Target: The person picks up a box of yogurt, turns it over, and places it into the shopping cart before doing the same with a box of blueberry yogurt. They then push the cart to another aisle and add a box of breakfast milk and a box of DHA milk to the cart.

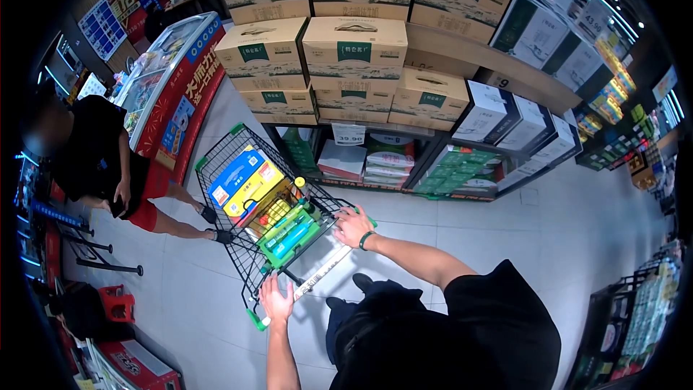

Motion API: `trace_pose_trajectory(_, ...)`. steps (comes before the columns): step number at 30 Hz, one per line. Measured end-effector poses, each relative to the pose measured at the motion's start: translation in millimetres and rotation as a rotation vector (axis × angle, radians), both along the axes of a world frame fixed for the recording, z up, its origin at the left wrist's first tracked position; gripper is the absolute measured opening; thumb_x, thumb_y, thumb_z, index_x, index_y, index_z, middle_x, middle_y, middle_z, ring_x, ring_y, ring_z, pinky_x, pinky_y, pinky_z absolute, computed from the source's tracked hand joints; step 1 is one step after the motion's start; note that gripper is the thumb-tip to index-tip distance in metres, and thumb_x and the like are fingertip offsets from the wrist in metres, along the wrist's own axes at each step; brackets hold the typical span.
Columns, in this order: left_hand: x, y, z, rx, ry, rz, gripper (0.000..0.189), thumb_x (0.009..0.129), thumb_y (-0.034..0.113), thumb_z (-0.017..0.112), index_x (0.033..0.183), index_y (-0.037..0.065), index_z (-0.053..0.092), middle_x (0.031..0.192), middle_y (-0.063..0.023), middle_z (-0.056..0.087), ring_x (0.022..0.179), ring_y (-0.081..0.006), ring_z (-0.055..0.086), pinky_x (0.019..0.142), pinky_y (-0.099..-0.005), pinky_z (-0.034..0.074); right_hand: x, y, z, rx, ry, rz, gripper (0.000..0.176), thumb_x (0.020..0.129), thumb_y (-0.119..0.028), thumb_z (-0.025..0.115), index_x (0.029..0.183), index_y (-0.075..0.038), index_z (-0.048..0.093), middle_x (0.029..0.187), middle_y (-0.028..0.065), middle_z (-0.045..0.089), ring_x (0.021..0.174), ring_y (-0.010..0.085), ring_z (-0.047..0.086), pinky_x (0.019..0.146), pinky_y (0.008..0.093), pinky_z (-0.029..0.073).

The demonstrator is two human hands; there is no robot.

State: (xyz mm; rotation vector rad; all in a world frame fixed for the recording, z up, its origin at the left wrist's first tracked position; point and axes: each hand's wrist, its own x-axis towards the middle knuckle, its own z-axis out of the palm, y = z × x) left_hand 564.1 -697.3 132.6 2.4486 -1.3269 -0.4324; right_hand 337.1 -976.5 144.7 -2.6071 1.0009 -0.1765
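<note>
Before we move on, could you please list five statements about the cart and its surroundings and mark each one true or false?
1. Both the left hand and the right hand are on the handle of the shopping cart. True.
2. A dark wristband circles the left wrist. False: the wristband is on the right wrist.
3. The cart basket holds nothing. False: among other things, a blue-and-yellow box is in it.
4. Another person, wearing red shorts, stands to the left of the cart in the view. True.
5. The brown cartons lie scattered on the floor. False: the brown cartons are stacked up at the shelf ahead.
</note>
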Motion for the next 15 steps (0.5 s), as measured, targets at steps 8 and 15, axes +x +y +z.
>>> trace_pose_trajectory(8, 29, -23, -2, -0.001, 0.007, -0.033, 0.063, 0.091, 0.047, 0.063, 0.140, 0.008, 0.055, 0.141, -0.0156, 0.055, 0.137, -0.0351, 0.045, 0.118, -0.0524, 0.027, 17, -9, 11, 0.029, 0.088, -0.076, 0.031, 0.089, -0.035, 0.058, 0.098, -0.011, 0.077, 0.129, 0.0016, 0.066, 0.135, 0.0246, 0.048, 0.115, 0.0570, 0.028)
trace_pose_trajectory(15, 32, -37, -1, 0.005, 0.020, -0.029, 0.064, 0.091, 0.047, 0.063, 0.140, 0.008, 0.055, 0.142, -0.0150, 0.055, 0.137, -0.0350, 0.045, 0.119, -0.0524, 0.026, 25, -28, 14, 0.008, 0.072, -0.074, 0.030, 0.088, -0.033, 0.058, 0.097, -0.011, 0.076, 0.123, 0.0013, 0.067, 0.133, 0.0248, 0.050, 0.114, 0.0575, 0.030)
